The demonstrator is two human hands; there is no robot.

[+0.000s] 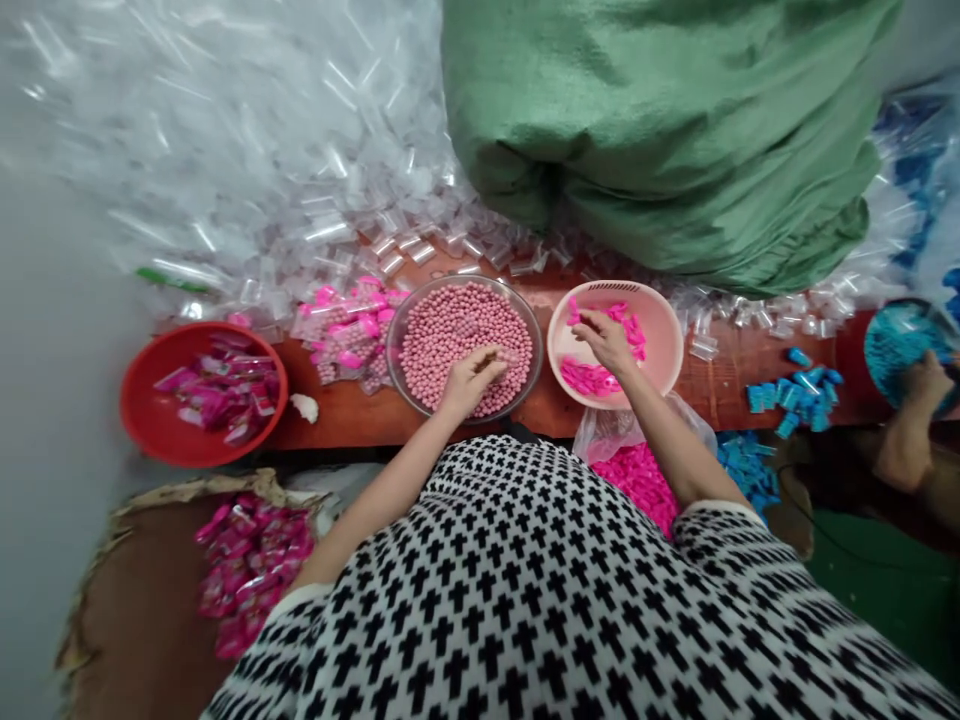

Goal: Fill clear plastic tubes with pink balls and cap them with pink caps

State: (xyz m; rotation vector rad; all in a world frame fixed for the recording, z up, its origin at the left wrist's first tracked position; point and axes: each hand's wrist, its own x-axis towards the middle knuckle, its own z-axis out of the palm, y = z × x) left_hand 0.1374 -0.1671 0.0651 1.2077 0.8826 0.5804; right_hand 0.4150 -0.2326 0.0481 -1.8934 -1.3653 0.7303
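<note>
My left hand (472,382) is over a clear round bowl (395,372) full of small pink beads (450,330). Its fingers are closed around what looks like a clear plastic tube (511,358), filmy and hard to make out against the beads. My right hand (606,342) hovers above a pale pink plastic basket (666,350) holding bright pink plastic pieces (592,378). The fingers of that hand are bent and apart, and one pink piece (574,308) lies close to the fingertips without a visible grip on it.
Clear tubes (326,232) are heaped behind, beside a big green sack (667,130). Pink-capped filled tubes (349,330) and a red bowl (135,400) of packets lie left. Pink pieces (637,480) fill a bag below. Blue pieces (802,395) and another person's hand (926,385) are right.
</note>
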